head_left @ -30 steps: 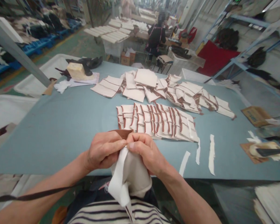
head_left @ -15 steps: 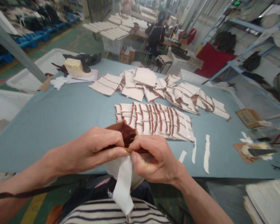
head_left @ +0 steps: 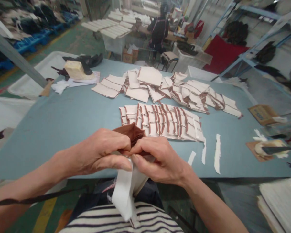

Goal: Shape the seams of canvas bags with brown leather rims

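Note:
Close to my body, both hands pinch the edge of a folded fabric piece (head_left: pixel 129 130) with a brown inner side and a white outer side. My left hand (head_left: pixel 106 149) grips it from the left, its thumb over the top of a white strip (head_left: pixel 122 194). That strip hangs down in front of my striped shirt. My right hand (head_left: pixel 157 158) pinches the same brown edge, thumb and forefinger beside the left fingertips. Just beyond the hands lies an overlapping row of white pieces with brown edging (head_left: pixel 160 119). My fingers hide the exact spot being pinched.
Behind the row spreads a loose heap of similar pieces (head_left: pixel 149 76) on the blue-grey table (head_left: pixel 63 123). Loose white strips (head_left: pixel 217 153) lie at right, near a yellowish block on cardboard (head_left: pixel 269 149). Another yellowish block (head_left: pixel 75 69) sits at back left. A person (head_left: pixel 158 32) sits farther off.
My left thumb has shifted slightly down and left, away from the right thumb. The hanging white strip has swung a little left. Both hands still hold the fabric piece.

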`<state>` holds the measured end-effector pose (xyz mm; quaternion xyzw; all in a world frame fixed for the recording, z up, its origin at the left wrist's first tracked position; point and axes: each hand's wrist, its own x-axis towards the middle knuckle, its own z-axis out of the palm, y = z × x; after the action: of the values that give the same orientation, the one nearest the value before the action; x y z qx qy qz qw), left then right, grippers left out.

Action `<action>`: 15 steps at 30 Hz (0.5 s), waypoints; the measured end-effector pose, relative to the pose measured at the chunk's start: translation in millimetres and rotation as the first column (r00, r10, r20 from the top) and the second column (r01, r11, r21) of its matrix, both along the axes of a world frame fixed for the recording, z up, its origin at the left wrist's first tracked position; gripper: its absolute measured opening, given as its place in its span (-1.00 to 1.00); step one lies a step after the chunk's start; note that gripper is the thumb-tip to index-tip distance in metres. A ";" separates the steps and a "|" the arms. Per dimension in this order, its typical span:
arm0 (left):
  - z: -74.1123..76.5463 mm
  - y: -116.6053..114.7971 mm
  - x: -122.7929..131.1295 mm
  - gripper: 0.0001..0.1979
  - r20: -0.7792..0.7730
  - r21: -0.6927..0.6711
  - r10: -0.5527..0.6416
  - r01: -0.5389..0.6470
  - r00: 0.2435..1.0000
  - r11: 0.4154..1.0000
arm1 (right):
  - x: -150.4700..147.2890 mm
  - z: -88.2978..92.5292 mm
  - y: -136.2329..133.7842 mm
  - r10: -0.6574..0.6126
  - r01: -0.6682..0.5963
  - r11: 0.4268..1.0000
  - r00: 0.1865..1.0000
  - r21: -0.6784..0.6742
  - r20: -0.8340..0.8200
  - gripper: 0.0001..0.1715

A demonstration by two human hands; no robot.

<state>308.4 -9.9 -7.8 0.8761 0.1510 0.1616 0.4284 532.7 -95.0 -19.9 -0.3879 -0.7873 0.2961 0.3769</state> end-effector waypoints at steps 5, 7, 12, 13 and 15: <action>14.9 -10.7 12.9 -0.52 -0.087 -0.181 -0.024 0.008 0.996 0.983 | 6.6 8.9 -10.2 0.029 -0.042 0.994 0.992 0.100 0.123 -0.73; 18.3 -14.6 12.5 -0.56 -0.103 -0.202 -0.043 0.021 0.994 0.979 | 9.8 11.0 -13.8 0.051 -0.065 0.994 0.986 0.086 0.158 -0.71; 22.0 -27.7 -1.9 -0.64 -0.085 0.072 -0.052 0.058 0.995 0.996 | 24.6 1.2 -14.3 0.028 -0.023 0.999 0.987 -0.035 0.157 -0.83; 21.2 -30.7 -5.3 -0.65 -0.082 0.146 -0.046 0.057 0.996 0.988 | 29.3 -4.2 -12.5 0.011 -0.006 0.999 0.990 -0.037 0.142 -0.81; 16.8 -35.0 -11.9 -0.67 -0.071 0.263 -0.029 0.047 0.997 0.964 | 39.2 -17.3 -8.0 -0.008 0.011 1.000 0.994 -0.026 0.108 -0.73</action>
<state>296.5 -44.8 9.0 0.9331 0.1254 0.1427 0.3055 571.8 -102.9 -37.2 -0.4120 -0.8008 0.2831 0.3300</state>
